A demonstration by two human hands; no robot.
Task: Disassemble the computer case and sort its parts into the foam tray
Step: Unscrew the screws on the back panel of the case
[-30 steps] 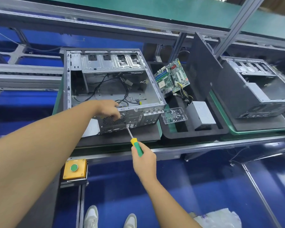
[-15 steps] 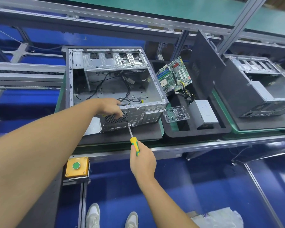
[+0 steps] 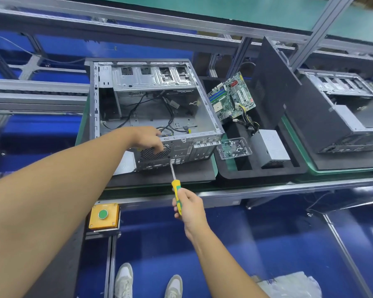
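Two parts occupy the foam tray (image 3: pixel 261 175): motherboard (image 3: pixel 232 97) and power supply (image 3: pixel 272 147).

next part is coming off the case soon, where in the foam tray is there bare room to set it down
Free: the narrow slot of the black foam tray between the clear plastic screw box and the silver power supply box. Crowded: the tray's far end, where the green motherboard leans over loose cables.

Bright, even overhead light fills the scene; shadows are soft and faint. Pale glare sits on the blue floor (image 3: pixel 267 233). Wide-angle distortion bends the frame rails (image 3: pixel 181 24) near the edges, and corners blur slightly.
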